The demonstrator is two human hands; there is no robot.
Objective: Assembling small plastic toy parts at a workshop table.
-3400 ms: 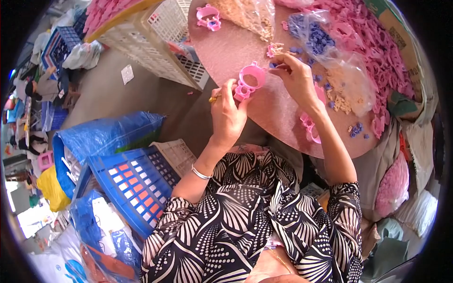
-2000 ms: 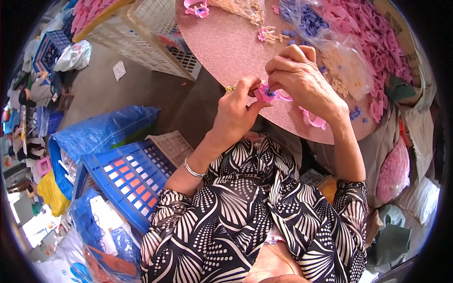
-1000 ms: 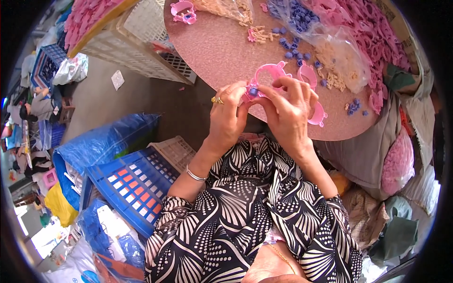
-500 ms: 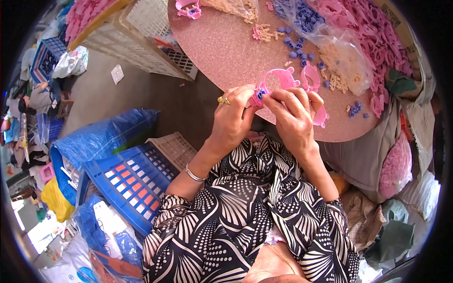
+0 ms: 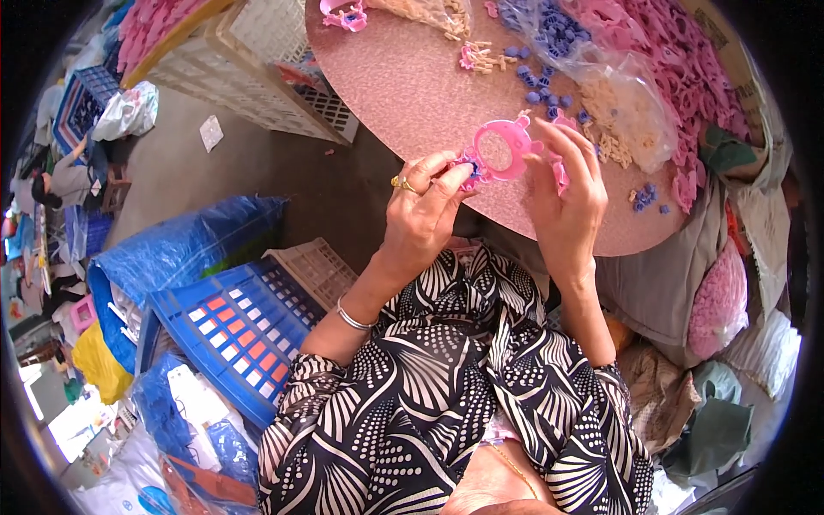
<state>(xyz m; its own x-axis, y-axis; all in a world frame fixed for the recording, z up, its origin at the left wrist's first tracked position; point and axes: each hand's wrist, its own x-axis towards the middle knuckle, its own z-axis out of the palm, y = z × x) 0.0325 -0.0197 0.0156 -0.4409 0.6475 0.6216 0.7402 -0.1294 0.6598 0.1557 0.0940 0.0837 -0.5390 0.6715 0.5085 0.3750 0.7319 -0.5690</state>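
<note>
In the head view, the left hand (image 5: 421, 210) grips the small end of a pink ring (image 5: 520, 148), pinching a blue piece (image 5: 472, 172) there; the ring points right, over the bench (image 5: 403, 103). The right hand (image 5: 571, 202) is open beside the ring's right side; whether it touches is unclear. Blue parts (image 5: 562, 34), beige parts (image 5: 611, 107) and a pink heap (image 5: 678, 103) cover the bench's far right. A blue crate (image 5: 249, 330) stands near left. Marks on the cardboard (image 5: 717, 43), far right, are too blurred to read.

Pink ring piece (image 5: 518, 149), blue part (image 5: 473, 170) at end pinched by left hand (image 5: 421, 206).
</note>
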